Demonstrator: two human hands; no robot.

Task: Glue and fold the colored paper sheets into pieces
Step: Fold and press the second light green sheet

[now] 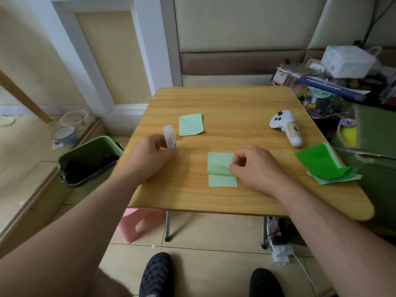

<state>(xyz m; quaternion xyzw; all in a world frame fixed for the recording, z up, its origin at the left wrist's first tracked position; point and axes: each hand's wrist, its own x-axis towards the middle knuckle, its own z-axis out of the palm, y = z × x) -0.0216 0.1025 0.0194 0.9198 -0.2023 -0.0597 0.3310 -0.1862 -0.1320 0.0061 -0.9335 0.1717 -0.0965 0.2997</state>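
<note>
Two hands work apart over the wooden table (pixel 246 202). At far left we see a green bin (pixel 85 155) on the floor. Our left hand (pixel 147 155) curls its fingers round an upright glue stick (pixel 169 137), just left of a folded pale green piece (pixel 190 124) lying flat. Nearer us, our right hand (pixel 255 168) pinches the edge of a pale green sheet (pixel 220 170), its upper flap curled over the lower half. Farther right lie a white controller (pixel 286 128) and, at the table's right edge, a stack of green sheets (pixel 325 165).
</note>
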